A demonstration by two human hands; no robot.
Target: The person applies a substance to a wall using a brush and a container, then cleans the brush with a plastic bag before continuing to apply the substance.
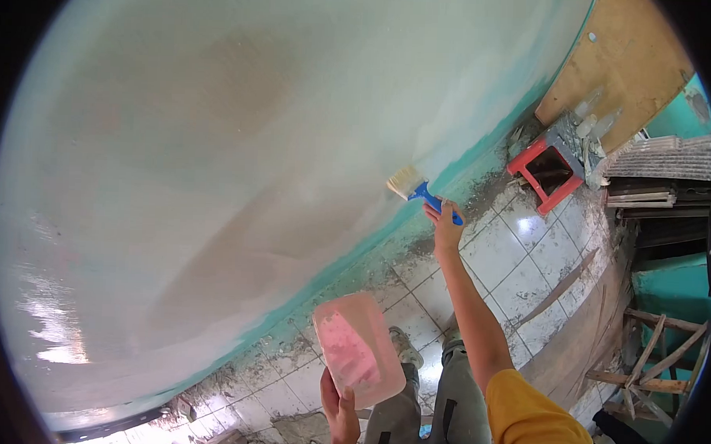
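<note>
My right hand is closed around the blue handle of a paintbrush, whose pale bristles lie against the lower part of a large whitish wall. Along its bottom edge the wall shows a turquoise strip. In my left hand is a pink plastic tub, gripped by its near edge with the thumb on top. Inside the tub a pink bottom shows beside a paler, greyish area. The tub hangs over the floor, in front of my legs.
A red plastic stool stands at the right, with bottles and a grey box about it. Behind it leans a brown board. Stacked corrugated sheets and a wooden frame line the right side. White floor tiles are stained and dusty.
</note>
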